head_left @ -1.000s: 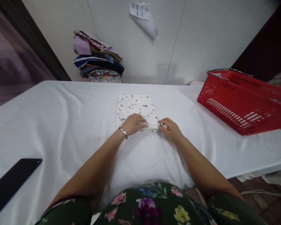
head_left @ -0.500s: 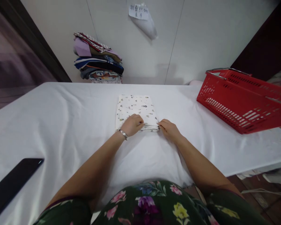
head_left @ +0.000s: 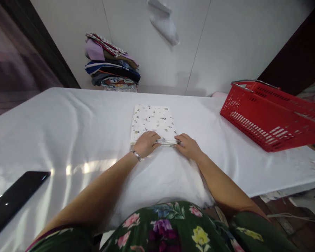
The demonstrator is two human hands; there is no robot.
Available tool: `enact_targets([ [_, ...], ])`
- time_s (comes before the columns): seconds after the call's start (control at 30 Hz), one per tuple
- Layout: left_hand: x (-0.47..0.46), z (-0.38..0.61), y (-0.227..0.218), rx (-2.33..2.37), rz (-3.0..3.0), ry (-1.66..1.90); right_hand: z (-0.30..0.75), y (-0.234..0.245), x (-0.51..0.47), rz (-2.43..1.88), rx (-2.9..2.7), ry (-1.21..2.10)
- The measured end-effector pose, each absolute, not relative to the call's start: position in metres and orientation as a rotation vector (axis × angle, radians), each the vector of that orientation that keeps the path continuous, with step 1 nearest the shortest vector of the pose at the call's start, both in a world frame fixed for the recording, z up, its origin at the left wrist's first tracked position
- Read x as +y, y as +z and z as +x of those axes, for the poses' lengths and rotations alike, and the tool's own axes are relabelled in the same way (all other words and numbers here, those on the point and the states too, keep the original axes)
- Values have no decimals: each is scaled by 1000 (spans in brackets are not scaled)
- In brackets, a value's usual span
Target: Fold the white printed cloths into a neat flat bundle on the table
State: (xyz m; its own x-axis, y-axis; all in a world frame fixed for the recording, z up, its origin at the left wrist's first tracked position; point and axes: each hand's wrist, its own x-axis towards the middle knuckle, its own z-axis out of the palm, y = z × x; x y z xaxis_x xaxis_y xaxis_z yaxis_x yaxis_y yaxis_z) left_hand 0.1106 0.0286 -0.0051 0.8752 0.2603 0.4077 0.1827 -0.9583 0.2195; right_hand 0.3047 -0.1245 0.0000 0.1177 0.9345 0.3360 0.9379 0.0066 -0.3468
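A folded white cloth [head_left: 153,120] with small grey, green and black motifs lies flat on the white table cover, its layers stacked at the near edge. My left hand [head_left: 146,143], with a silver bracelet at the wrist, is closed on the near edge left of its middle, fingers on top and thumb at the front. At the near right corner, my right hand [head_left: 187,145] also grips the layers between thumb and fingers. What kind of cloth item it is cannot be made out.
A red plastic basket [head_left: 273,115] stands on the table's right side. Behind the far edge rises a pile of folded fabrics [head_left: 112,66] against the pale wall. A black phone-like slab [head_left: 15,199] lies at the near left on the table cover [head_left: 89,122].
Both hands have shifted their hold slightly, with fingers now over the near edge and thumbs at its front. The camera view has tilted a little, and bright light patches appear at left.
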Motion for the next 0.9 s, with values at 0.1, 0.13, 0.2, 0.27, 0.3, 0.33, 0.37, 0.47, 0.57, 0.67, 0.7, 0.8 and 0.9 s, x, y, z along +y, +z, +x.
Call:
enact_targets([
  [0.1,27,111,-4,402,2879,712,304,-3,-122,-1870,-1798,-50],
  [0.13,27,112,-3,417,2885,722,304,-3,-121,-1858,-1790,-58],
  [0.2,25,113,-2,435,2900,735,304,-2,-121,-1851,-1781,-65],
  [0.27,24,114,-1,442,2918,737,303,0,-121,-1860,-1802,-52],
  [0.3,24,114,-2,441,2930,726,302,1,-121,-1870,-1814,-42],
  [0.33,24,114,-2,436,2942,709,301,1,-121,-1881,-1817,-37],
  [0.37,24,114,-3,430,2951,691,301,1,-121,-1891,-1815,-37],
  [0.47,25,112,-3,425,2959,676,300,0,-121,-1902,-1793,-57],
  [0.57,27,110,-2,473,2950,688,302,-3,-120,-1892,-1752,-50],
  [0.67,27,110,2,545,2938,685,303,-3,-120,-1887,-1687,-17],
  [0.7,27,110,2,565,2937,682,303,-2,-120,-1895,-1680,-6],
  [0.8,25,112,2,581,2944,660,301,-2,-121,-1955,-1691,-4],
  [0.9,25,113,0,582,2934,676,297,-4,-120,-2006,-1681,-62],
])
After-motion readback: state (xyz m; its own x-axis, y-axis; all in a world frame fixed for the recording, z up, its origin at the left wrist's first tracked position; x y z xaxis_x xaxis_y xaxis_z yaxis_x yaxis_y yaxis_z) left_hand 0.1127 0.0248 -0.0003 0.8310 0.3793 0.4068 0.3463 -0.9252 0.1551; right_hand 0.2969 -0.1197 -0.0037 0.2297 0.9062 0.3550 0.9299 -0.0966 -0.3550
